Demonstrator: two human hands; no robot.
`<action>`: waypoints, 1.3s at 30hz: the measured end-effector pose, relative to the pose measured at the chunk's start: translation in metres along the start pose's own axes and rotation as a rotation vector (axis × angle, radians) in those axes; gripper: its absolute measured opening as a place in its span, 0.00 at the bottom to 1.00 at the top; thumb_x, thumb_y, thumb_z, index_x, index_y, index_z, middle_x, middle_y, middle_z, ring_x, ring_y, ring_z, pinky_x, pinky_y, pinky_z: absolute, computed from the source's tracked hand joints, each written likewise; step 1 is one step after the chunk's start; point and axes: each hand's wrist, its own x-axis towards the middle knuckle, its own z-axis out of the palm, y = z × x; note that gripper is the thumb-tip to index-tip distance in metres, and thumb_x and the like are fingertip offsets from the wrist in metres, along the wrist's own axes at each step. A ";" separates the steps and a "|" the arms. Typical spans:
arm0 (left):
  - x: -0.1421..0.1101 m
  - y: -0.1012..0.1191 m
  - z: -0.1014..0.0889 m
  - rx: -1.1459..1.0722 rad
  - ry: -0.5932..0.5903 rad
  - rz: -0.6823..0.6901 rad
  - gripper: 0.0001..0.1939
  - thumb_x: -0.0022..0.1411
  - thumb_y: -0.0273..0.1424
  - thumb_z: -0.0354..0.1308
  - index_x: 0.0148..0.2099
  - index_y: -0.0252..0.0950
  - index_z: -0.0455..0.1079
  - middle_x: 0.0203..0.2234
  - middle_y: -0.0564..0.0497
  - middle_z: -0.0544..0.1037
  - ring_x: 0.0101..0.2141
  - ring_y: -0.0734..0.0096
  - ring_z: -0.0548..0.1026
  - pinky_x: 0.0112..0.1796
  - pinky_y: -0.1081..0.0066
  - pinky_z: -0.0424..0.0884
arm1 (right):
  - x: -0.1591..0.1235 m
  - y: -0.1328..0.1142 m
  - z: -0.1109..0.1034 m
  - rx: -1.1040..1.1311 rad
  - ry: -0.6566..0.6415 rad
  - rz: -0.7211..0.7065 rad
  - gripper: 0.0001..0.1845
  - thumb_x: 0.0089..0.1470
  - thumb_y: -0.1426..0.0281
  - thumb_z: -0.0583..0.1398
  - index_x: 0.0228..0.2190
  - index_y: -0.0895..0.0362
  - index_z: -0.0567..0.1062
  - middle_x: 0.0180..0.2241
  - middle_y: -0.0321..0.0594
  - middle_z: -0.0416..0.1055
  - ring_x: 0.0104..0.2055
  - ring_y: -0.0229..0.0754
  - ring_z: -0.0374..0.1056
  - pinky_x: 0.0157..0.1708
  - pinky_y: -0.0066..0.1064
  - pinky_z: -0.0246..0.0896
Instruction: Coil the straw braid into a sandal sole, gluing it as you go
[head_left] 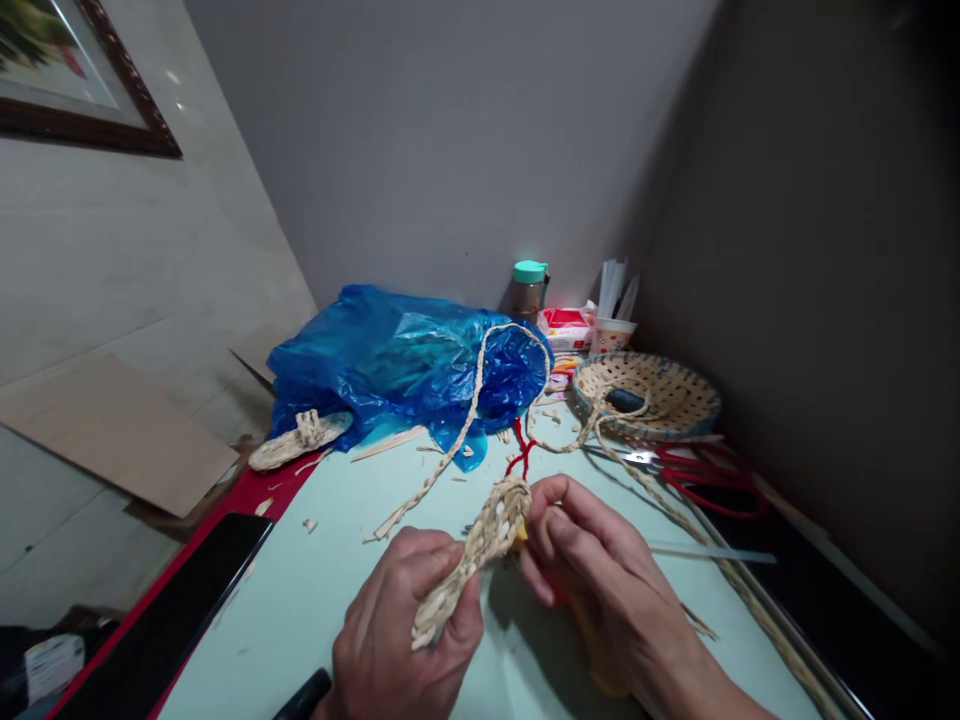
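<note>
My left hand [416, 620] is closed round a small woven straw sole [487, 540], its thumb along the near part. At the sole's far end, the fingers of my right hand [592, 560] are pinched together against its right edge. A red cord [519, 455] lies just beyond the sole. Partly hidden below my right hand is a yellow and orange thing [600, 650], whose kind I cannot make out. A long braided straw cord [480, 385] loops over the table behind my hands. A small straw slipper [304, 440] lies at the left.
A blue plastic bag [397, 350] fills the back. To the right are a woven basket [675, 395], red-handled scissors [712, 480] and a translucent stick [712, 551]. A bottle [529, 290] and a cup [613, 335] stand behind. A black phone-like slab [210, 590] lies left.
</note>
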 end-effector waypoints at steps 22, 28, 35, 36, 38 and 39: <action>-0.002 0.006 0.004 -0.049 -0.016 0.001 0.06 0.65 0.25 0.57 0.43 0.39 0.67 0.30 0.54 0.81 0.32 0.78 0.81 0.38 0.84 0.74 | 0.002 -0.015 0.004 -0.251 -0.175 0.073 0.20 0.61 0.53 0.61 0.28 0.57 0.69 0.22 0.29 0.63 0.23 0.32 0.56 0.25 0.24 0.51; -0.006 0.014 0.007 -0.095 -0.034 -0.150 0.03 0.67 0.28 0.55 0.42 0.42 0.67 0.31 0.55 0.81 0.31 0.76 0.81 0.35 0.80 0.76 | -0.001 -0.010 0.005 -0.181 -0.133 0.114 0.22 0.59 0.52 0.62 0.30 0.58 0.72 0.19 0.30 0.65 0.20 0.31 0.55 0.22 0.24 0.49; -0.002 0.003 0.001 -0.077 -0.099 -0.010 0.08 0.63 0.25 0.58 0.43 0.41 0.66 0.30 0.55 0.81 0.30 0.78 0.81 0.36 0.84 0.74 | -0.003 -0.004 0.005 -0.142 -0.135 0.143 0.20 0.60 0.52 0.61 0.31 0.58 0.71 0.20 0.31 0.66 0.20 0.31 0.55 0.22 0.24 0.48; -0.002 0.003 0.002 -0.082 -0.098 -0.015 0.09 0.63 0.24 0.58 0.43 0.40 0.66 0.30 0.55 0.81 0.30 0.79 0.81 0.37 0.85 0.74 | -0.003 -0.003 0.005 -0.147 -0.131 0.152 0.20 0.61 0.52 0.61 0.31 0.57 0.71 0.20 0.31 0.67 0.20 0.30 0.55 0.22 0.23 0.49; -0.001 0.002 0.004 -0.112 -0.089 -0.023 0.10 0.62 0.22 0.58 0.43 0.40 0.66 0.31 0.55 0.80 0.31 0.79 0.80 0.39 0.84 0.74 | -0.003 -0.003 0.006 -0.165 -0.118 0.174 0.21 0.61 0.51 0.60 0.31 0.57 0.70 0.20 0.31 0.67 0.20 0.30 0.55 0.21 0.23 0.49; 0.000 0.002 0.005 -0.128 -0.080 -0.019 0.11 0.61 0.21 0.58 0.43 0.40 0.66 0.31 0.55 0.79 0.32 0.79 0.80 0.40 0.84 0.74 | -0.002 -0.004 0.007 -0.178 -0.105 0.179 0.22 0.61 0.50 0.60 0.31 0.57 0.69 0.21 0.31 0.67 0.20 0.30 0.55 0.20 0.23 0.49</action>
